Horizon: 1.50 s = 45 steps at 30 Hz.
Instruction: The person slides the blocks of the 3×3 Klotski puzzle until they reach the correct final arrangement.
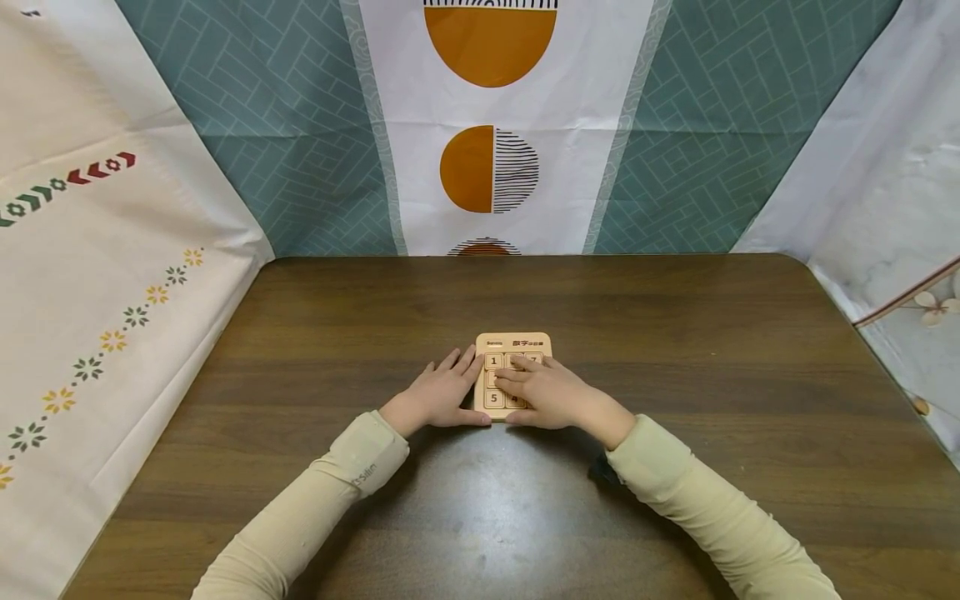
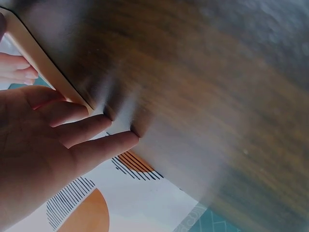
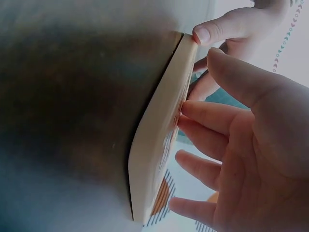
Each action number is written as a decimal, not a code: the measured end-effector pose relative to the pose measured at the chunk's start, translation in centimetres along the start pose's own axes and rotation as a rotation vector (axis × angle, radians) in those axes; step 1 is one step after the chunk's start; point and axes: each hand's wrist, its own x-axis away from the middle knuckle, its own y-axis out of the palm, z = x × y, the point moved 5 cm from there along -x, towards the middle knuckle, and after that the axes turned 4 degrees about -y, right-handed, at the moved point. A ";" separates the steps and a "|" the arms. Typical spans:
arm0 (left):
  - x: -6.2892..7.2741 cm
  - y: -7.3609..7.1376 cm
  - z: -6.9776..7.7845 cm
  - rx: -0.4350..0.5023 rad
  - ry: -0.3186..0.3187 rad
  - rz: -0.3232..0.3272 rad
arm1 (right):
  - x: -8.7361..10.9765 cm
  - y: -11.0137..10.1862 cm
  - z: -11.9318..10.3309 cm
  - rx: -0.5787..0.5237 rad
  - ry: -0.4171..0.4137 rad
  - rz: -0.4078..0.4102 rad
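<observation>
While left hand (image 1: 440, 395) touches the puzzle (image 1: 494, 399), right hand (image 1: 552, 397) overlies it.

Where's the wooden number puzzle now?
In the head view, the number puzzle lies below centre on the table, left hand at its left edge, right hand partly over it.

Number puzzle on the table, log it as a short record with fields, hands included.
puzzle: pale number board, on the table
plain tiles: 1 and 5, left column; fingers cover several others
left hand: at the board's left side, fingers extended
right hand: over the tiles, fingers extended
table surface: dark, wood-grained
backdrop: patterned cloth
</observation>
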 end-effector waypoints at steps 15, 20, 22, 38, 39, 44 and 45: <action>-0.1 0.0 0.1 -0.007 -0.021 -0.010 | 3.3 -0.8 1.5 0.035 0.054 0.042; 0.0 0.0 0.1 -0.002 -0.016 -0.006 | 3.2 -0.7 1.4 0.031 0.040 0.052; 0.0 0.0 0.1 -0.003 -0.013 -0.003 | 3.0 -0.5 1.4 0.028 0.036 0.051; -0.1 0.1 0.0 -0.001 -0.007 0.012 | 1.5 0.0 0.7 -0.009 -0.011 0.045; 0.0 0.1 0.0 -0.001 -0.008 0.012 | 1.5 0.0 0.8 -0.009 -0.006 0.044; -0.1 0.1 0.0 -0.004 -0.008 0.011 | 1.9 -0.3 1.7 -0.012 0.051 0.048; -0.1 0.1 0.0 -0.005 -0.007 0.013 | 2.0 -0.3 2.0 -0.012 0.065 0.048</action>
